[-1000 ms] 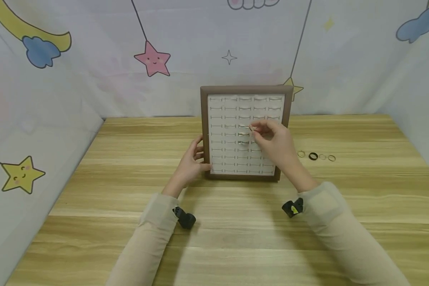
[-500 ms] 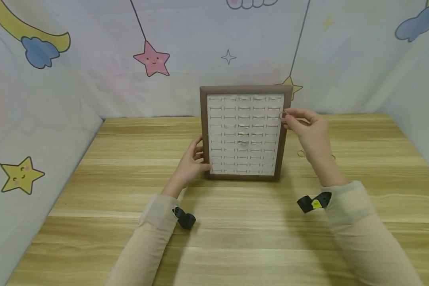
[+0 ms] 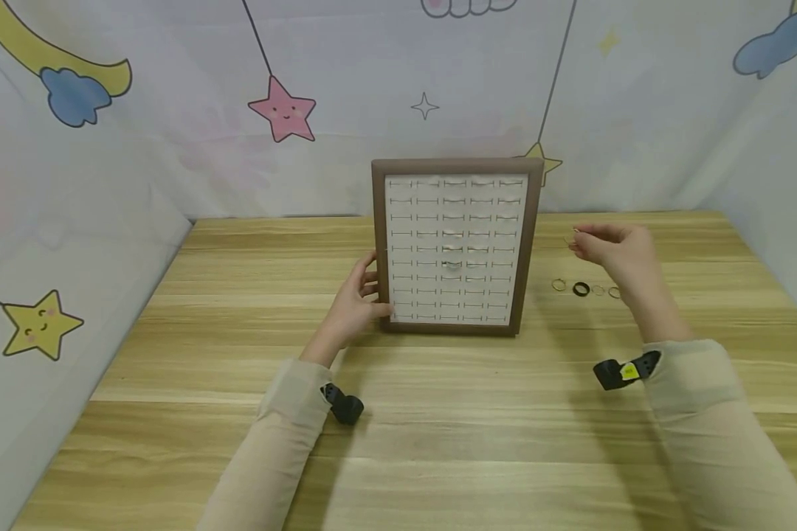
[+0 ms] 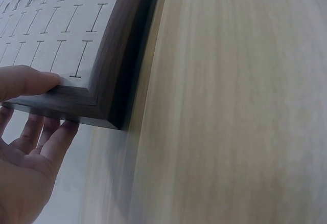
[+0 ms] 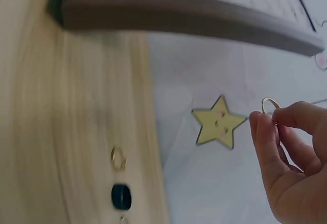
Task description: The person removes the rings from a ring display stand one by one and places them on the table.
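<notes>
A ring display board (image 3: 418, 278) with a brown frame and white slotted face stands upright on the table. My left hand (image 3: 355, 310) grips its lower left edge; in the left wrist view the thumb (image 4: 30, 81) lies on the front and the fingers (image 4: 60, 141) are behind. Between thumb and fingertips my right hand (image 3: 627, 254) pinches a thin gold ring (image 5: 269, 103), in the air right of the board. Several rings lie in a row below that hand: a gold ring (image 3: 559, 285), a black ring (image 3: 581, 289), a thin pale ring (image 3: 598, 290) and another ring (image 3: 614, 292), partly behind the wrist.
The wood-grain table (image 3: 239, 442) reaches back to a white cloth backdrop (image 3: 345, 66) printed with stars and clouds. Similar cloth hangs at both sides. A small silvery piece (image 3: 452, 264) sits in a middle slot of the board.
With the gold ring pinched, my right hand has moved from the board's face to the right, over the table. The row of rings shows again. My left hand stays on the frame.
</notes>
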